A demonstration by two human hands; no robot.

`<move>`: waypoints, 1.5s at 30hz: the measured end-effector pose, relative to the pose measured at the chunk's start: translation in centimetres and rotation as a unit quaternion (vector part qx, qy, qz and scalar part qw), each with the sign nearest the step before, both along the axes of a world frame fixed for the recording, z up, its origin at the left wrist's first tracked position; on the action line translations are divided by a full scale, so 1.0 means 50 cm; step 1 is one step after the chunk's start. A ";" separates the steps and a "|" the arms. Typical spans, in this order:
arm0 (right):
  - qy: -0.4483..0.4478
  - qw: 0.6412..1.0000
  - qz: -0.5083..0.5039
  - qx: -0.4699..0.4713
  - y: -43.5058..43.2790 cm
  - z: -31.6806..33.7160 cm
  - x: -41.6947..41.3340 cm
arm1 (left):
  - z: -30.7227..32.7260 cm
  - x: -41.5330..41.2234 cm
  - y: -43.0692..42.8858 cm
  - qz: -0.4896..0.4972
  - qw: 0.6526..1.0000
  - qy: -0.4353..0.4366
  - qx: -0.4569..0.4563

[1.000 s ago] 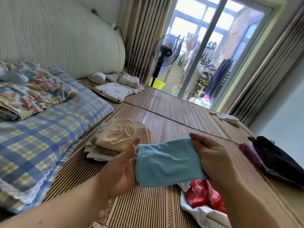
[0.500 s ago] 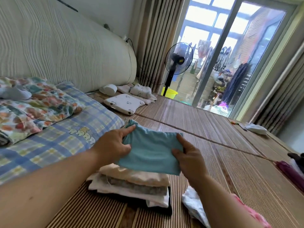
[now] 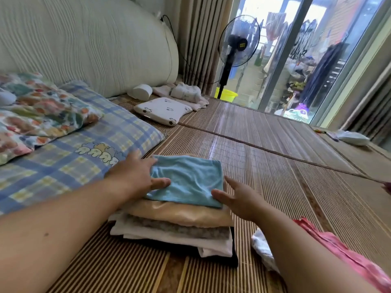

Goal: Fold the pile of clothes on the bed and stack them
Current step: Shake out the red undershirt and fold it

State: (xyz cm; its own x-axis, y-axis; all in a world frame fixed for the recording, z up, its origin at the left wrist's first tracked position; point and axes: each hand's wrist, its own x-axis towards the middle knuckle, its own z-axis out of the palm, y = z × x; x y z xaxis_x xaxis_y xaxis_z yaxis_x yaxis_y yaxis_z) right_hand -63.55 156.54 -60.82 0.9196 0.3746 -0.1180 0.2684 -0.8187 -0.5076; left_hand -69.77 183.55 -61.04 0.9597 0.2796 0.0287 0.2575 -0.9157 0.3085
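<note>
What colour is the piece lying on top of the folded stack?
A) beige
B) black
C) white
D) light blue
D: the light blue piece lies topmost, directly over the beige piece, with the left hand touching it.

home bedroom, bamboo-mat bed [image 3: 264, 172], plaid pillow [image 3: 74, 157], padded headboard [image 3: 88, 43], standing fan [image 3: 239, 41], balcony laundry [image 3: 313, 66]
</note>
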 end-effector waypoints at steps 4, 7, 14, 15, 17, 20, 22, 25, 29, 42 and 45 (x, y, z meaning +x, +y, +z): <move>-0.038 0.999 -0.012 -0.024 -0.103 0.018 -0.110 | 0.035 -0.072 -0.129 -0.111 0.991 -0.076 -0.003; -0.017 0.999 -0.013 -0.035 -0.203 0.014 -0.206 | 0.041 -0.137 -0.278 -0.265 0.957 -0.060 -0.100; -0.011 0.994 -0.076 -0.072 -0.464 -0.031 -0.382 | -0.037 -0.227 -0.595 -0.383 0.912 0.035 -0.144; 0.007 0.993 -0.094 -0.069 -0.495 -0.036 -0.392 | -0.051 -0.227 -0.623 -0.375 0.916 0.044 -0.134; 0.039 0.989 -0.116 -0.078 -0.551 -0.045 -0.407 | -0.076 -0.227 -0.669 -0.342 0.930 0.060 -0.118; 0.028 0.988 -0.124 -0.089 -0.600 -0.061 -0.406 | -0.096 -0.211 -0.708 -0.278 0.950 0.065 -0.123; 0.023 0.989 -0.125 -0.073 -0.621 -0.071 -0.396 | -0.102 -0.196 -0.734 -0.264 0.952 0.061 -0.144; 0.010 0.986 -0.113 -0.123 -0.659 -0.085 -0.382 | -0.114 -0.175 -0.777 -0.262 0.954 0.060 -0.132; 0.043 0.971 -0.193 -0.138 -0.724 -0.089 -0.381 | -0.107 -0.174 -0.849 -0.292 0.953 0.054 -0.062; -0.213 0.932 -0.190 0.225 -0.647 0.021 -0.404 | 0.062 -0.203 -0.893 -0.368 0.846 -0.057 -0.382; -0.202 0.903 -0.217 0.312 -0.644 0.059 -0.407 | 0.063 -0.210 -0.868 -0.329 0.817 -0.044 -0.472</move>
